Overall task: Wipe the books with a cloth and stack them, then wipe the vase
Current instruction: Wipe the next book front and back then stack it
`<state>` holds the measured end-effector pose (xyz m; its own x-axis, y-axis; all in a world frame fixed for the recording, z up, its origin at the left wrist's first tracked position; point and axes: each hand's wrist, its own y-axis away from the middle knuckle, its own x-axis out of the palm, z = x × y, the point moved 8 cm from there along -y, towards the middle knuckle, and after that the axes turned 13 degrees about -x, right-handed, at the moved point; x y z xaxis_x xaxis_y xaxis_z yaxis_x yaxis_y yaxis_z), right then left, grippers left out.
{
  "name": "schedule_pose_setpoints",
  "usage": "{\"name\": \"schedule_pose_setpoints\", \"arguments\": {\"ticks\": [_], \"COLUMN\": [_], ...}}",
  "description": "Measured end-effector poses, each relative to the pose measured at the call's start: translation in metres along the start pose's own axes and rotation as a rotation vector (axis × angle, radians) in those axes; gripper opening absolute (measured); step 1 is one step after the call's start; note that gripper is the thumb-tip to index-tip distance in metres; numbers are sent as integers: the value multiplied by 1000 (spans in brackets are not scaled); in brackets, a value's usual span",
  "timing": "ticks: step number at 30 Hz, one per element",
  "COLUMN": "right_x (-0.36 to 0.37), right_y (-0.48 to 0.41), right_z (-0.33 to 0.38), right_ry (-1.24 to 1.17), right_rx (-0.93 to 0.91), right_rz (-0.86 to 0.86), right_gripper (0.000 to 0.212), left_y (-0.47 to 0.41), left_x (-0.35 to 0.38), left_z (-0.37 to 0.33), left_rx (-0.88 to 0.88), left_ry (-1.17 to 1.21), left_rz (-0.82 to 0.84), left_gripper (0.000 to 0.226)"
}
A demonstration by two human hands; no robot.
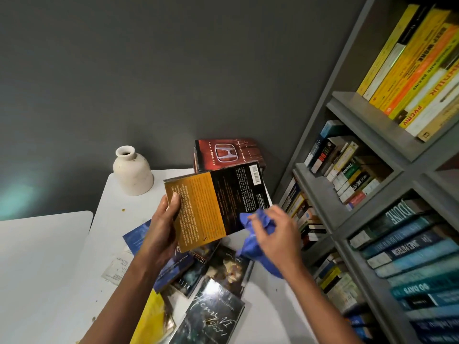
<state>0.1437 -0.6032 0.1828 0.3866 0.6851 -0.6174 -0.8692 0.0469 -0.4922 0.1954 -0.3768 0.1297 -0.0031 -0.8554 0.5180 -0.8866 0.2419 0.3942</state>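
— What's in front of you?

— A dark grey wall point(173, 70), and under it your white table point(49, 269), with a grey bookshelf point(367, 175) packed with spines on your right.

— And your hands?

— Your left hand point(161, 229) is clamped on the lower left edge of a paperback point(213, 204), thumb on the orange part of its back cover, fingers hidden behind it. You hold it tilted above the table, back cover up, barcode at the far corner. Your right hand point(275, 234) is closed around a bunched blue cloth point(258, 237), and the cloth touches the book's dark right edge.

— Where are the other books?

— Loose ones point(223, 269) lie scattered and overlapping on the table under your forearms; the nearest point(211, 316) reads "Henry VI", with a yellow one point(151, 316) beside it. At the far end of the table, against the wall, a small stack is topped by the red Honda Myth book point(228, 155).

— The vase?

— The cream ceramic vase point(133, 170) stands upright at the table's far left corner, near the wall, apart from both your hands and from the stack.
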Motion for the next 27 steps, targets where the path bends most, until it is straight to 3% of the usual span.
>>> {"name": "schedule_pose_setpoints", "arguments": {"ticks": [2,4,6,9,13,16,19,23,25,27], "right_x": [-13,-6,8,21,37,43,43,45,48,50], "right_y": [-15,-21,-24,-24,-6,5,7,1,-4,-9], "right_z": [-31,-58,-63,-63,-89,-108,-118,-130,-132,-134], "right_ry": [-152,-327,-648,-951,-934,-866,-905,-999,-1051,-1066], "right_rx": [304,605,786,882,988,1020,993,947,915,871], "right_rz": [-79,30,160,315,427,379,257,143,142,133], "right_gripper": [53,60,69,81,60,37,38,35,43,47], "left_y": [5,8,14,25,26,18,8,-9,-14,-20], "left_x": [2,6,15,34,53,49,35,15,7,6], "left_z": [-12,-21,-31,-37,-24,-15,-13,-9,3,21], "left_rx": [51,111,205,333,318,361,427,379,207,31], "left_ry": [-139,-247,-349,-561,-787,-994,-1079,-1032,-768,-399], "left_rz": [-14,-4,20,107,253,284,185,-79,-122,-57], "left_gripper": [59,73,70,55,40,44,49,69,78,79]}}
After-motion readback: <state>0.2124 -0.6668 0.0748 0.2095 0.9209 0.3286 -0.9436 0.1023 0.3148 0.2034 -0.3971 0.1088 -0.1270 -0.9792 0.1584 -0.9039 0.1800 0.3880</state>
